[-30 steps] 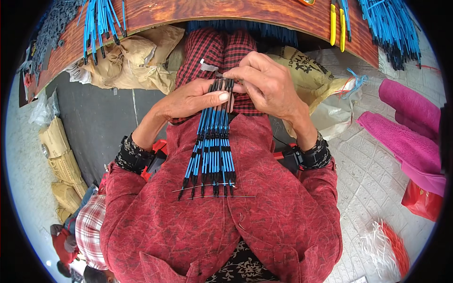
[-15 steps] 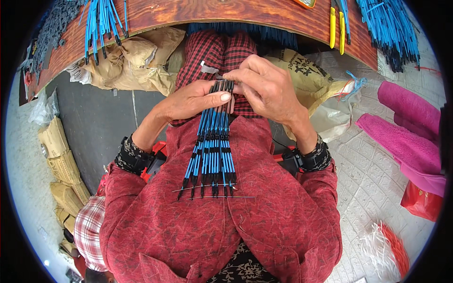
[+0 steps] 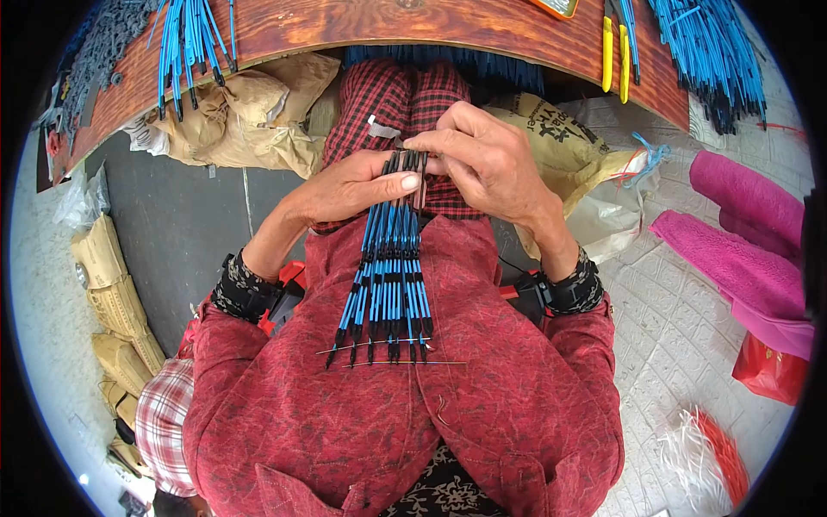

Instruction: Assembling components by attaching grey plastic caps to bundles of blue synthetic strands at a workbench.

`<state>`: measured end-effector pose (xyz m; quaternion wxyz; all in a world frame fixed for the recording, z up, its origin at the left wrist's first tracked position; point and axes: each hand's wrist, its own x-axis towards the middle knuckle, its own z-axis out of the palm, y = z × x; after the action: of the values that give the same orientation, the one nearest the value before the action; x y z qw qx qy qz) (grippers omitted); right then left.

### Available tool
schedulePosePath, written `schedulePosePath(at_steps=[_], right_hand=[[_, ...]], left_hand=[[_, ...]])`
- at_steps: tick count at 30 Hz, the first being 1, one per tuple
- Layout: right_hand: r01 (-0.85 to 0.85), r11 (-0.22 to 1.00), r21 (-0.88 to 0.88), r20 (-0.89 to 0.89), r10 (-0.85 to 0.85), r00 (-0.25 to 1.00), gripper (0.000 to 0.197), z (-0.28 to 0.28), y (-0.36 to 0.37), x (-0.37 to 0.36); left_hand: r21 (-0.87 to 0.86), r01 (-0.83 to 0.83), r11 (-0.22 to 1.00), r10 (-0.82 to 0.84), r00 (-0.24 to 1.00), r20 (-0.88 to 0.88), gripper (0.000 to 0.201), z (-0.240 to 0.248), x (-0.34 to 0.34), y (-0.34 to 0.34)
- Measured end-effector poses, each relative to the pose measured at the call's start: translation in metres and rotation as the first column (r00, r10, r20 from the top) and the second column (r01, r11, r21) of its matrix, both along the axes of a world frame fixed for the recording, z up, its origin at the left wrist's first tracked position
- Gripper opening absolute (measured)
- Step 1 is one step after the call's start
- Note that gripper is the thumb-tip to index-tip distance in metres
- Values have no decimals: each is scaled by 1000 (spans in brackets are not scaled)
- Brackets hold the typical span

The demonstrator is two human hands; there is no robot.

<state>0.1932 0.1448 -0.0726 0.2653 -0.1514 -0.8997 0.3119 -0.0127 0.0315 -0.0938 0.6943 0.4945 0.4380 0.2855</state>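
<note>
A fan of thin blue rods with black ends and joints (image 3: 389, 289) lies over my lap, spreading toward my chest. Two thin metal wires (image 3: 405, 363) cross its wide near end. My left hand (image 3: 353, 188) is closed around the narrow far end, its thumb pressed on top of the black tips. Beside it, my right hand (image 3: 491, 164) pinches with thumb and forefinger at the far edge of those tips. What sits between the right fingertips is too small to make out. A small whitish strip (image 3: 383, 129) shows on the checked trousers just past the hands.
Ahead is a curved wooden table (image 3: 388, 21) with bundles of blue rods (image 3: 706, 56), a yellow-handled tool (image 3: 615, 60) and grey pieces (image 3: 99, 52). Brown paper sacks (image 3: 250, 112) lie beneath. Pink cloth (image 3: 741, 241) and red and white strands (image 3: 706, 457) are at right.
Both hands keep nearly the same place and grip. The rod fan has barely shifted.
</note>
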Motion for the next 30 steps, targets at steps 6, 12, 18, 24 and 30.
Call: schedulePosePath(at_steps=[6,12,18,24,30], right_hand=[[7,998,56,15,-8,1000,23,4,-2,0],[-24,992,124,54,17,998,22,9,1,0],[-34,999,32,33,33,999,24,3,0,0],[-49,996,-77,-4,49,999,28,-2,-1,-3],[-114,962,-250,-23,112,993,29,-2,4,-2]], left_hand=[[14,31,999,-29,995,-96,48,8,-1,2],[88,9,996,-4,998,-62,45,2,1,1],[40,-2,999,2,1000,-6,44,-4,0,-2],[30,38,999,-37,998,-49,45,0,-2,1],[-6,26,1000,-26,999,25,50,-3,-3,1]])
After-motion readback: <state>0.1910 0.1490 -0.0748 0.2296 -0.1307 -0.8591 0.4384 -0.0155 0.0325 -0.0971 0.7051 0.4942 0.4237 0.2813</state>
